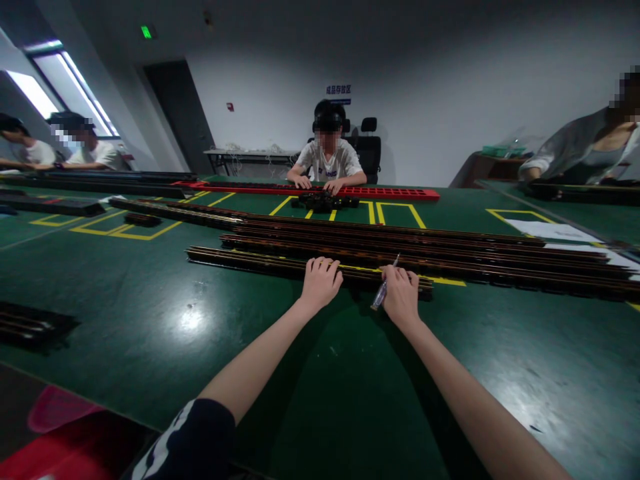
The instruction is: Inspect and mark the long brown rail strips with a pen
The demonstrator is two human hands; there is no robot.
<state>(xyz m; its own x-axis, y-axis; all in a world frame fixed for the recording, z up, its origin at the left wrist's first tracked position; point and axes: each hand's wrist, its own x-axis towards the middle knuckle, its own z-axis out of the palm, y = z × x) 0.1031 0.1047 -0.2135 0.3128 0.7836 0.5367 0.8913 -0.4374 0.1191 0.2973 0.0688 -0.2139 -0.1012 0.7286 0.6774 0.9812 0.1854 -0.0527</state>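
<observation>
A long dark rail (245, 262) with thin bright edges lies crosswise on the table before me. My left hand (321, 285) is closed over its near side, with the fingers bent across the top. Toward the rail's right end rests my right hand (403, 293), closed around a screwdriver (379, 296) with a clear handle. The handle points down to the left, and the thin shaft sticks up past the fingers. Some of the right fingers also lie on the rail. Just beyond it several similar dark rails (480, 267) lie side by side.
The green table (125, 287) carries yellow tape outlines (150, 237). Across it, a person (327, 157) handles black parts (325, 201) by a red slotted strip (400, 193). More dark strips (33, 323) lie at left, papers (550, 230) at right. Other people sit on both sides.
</observation>
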